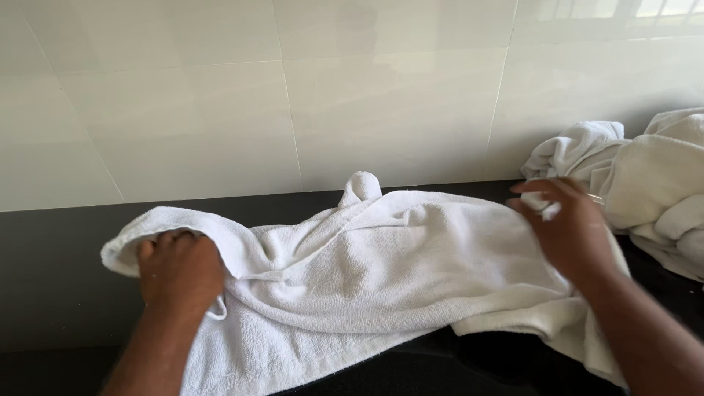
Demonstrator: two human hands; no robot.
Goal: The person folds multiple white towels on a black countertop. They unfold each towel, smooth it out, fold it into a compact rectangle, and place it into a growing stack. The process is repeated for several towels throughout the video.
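A plain white towel (381, 257) lies on a black counter (51, 279); cream glossy wall tiles (220, 95) fill the upper frame.

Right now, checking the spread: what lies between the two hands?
In the head view, the rumpled middle of the white towel spans from left hand to right hand; both grip it.

**Count of things in view**

One white towel (381, 271) lies spread out. One heap of pale towels (645, 183) sits at the right; its number cannot be told. Two hands: left hand (180, 268), right hand (568, 231). One dark surface (51, 286).
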